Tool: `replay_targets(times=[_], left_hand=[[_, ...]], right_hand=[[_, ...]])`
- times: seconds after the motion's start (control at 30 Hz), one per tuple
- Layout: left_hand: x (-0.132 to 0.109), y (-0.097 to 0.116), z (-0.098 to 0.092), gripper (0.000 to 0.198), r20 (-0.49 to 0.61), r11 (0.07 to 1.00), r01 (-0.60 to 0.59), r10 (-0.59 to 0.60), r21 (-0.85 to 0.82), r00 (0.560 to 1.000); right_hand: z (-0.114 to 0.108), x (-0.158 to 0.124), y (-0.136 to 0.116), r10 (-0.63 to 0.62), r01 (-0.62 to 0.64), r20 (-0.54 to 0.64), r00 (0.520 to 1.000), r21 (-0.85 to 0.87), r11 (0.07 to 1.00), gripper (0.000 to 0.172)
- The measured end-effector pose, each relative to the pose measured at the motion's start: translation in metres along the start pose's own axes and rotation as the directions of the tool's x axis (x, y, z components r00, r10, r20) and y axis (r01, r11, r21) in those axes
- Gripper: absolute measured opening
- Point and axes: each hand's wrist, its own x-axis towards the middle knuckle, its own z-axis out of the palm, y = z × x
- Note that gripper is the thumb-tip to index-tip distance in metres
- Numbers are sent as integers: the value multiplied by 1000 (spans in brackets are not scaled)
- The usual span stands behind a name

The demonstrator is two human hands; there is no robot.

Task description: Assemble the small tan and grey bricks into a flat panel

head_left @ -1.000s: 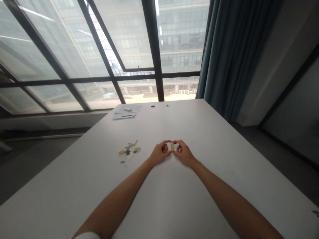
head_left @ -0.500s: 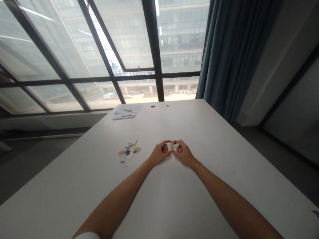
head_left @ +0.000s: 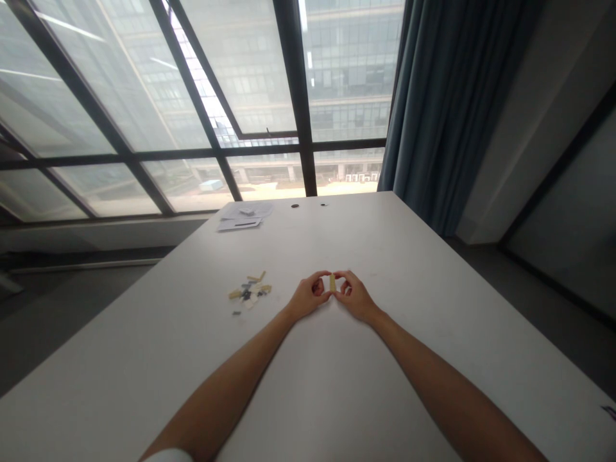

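A small yellow piece stands upright between my two hands over the middle of the white table. My left hand grips it from the left, with thumb and index finger at its lower and upper ends. From the right, my right hand pinches the same piece in the same way. To the left of my left hand lies a loose pile of small yellow, white, grey and dark pieces. One small grey piece lies apart, just in front of the pile.
Papers with a small white item and a dark strip lie at the table's far left corner. Two small dark things are near the far edge. Behind stand windows and a blue curtain. A dark item shows at the right edge.
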Motion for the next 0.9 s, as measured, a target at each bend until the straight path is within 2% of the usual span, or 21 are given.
replay_targets(times=[0.9], left_hand=[[0,1,0,52,-1,1000,2,-2,5,1000]], right_hand=[[0,1,0,7,-7,4,1000,-8,1000,44]])
